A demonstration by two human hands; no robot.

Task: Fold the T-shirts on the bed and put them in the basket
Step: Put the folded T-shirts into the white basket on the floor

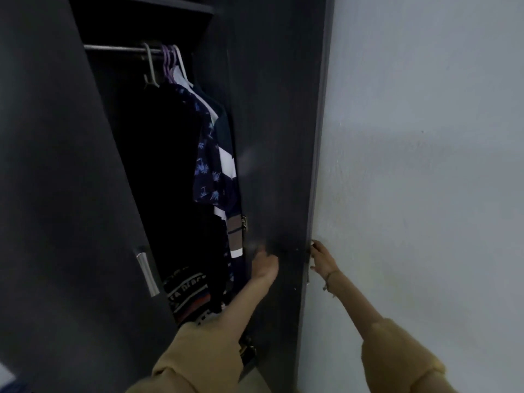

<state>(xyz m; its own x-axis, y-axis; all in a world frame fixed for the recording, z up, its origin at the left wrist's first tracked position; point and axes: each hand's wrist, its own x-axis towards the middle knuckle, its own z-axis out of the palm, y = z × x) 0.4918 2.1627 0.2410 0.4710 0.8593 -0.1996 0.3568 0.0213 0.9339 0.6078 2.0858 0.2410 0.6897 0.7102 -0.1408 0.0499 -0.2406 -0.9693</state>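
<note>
Rolled-up tan sleeves [198, 361] sit closest to the camera, one on each of your arms. Your left hand [262, 262] is flat against the inside face of the open dark wardrobe door [278, 137], fingers blurred but looking straight, holding nothing. Your right hand [321, 258] is curled around the outer edge of that same door, fingers hooked over it right beside the pale wall [425, 137], and there's a thin bracelet [329, 280] on that wrist.

Inside the wardrobe, shirts hang on a metal rail [119, 48]: a navy one with a palm print [208, 171], a navy and white striped one [226, 157], and darker stuff further left. Low down there's a dark garment with white lettering [185, 287], too blurry to read. The closed left door has a silver handle [147, 273].

Can't see the bed, folding T-shirts or basket from here.
</note>
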